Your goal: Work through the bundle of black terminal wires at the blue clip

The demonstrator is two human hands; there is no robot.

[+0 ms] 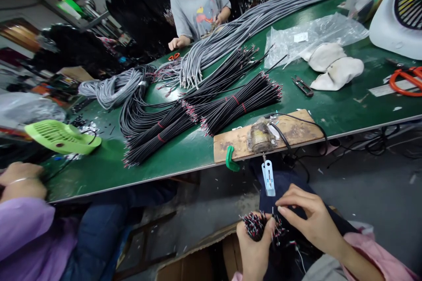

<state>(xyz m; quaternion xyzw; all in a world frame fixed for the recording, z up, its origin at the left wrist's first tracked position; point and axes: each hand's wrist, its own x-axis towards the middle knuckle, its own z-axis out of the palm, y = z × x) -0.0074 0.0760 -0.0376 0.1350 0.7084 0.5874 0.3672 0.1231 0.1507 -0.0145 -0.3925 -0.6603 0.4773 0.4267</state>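
Black wires with red and white ends [253, 226] stand bunched in the left hand [254, 248], its fingers curled around them and its thumb pressed along the near side. The right hand [311, 213] is just beside it, thumb and forefinger nearly meeting at one raised wire tip; whether they grip it, I cannot tell. Just above both hands hangs a pale blue clip [268, 179]; below the left, an open cardboard box [180, 263].
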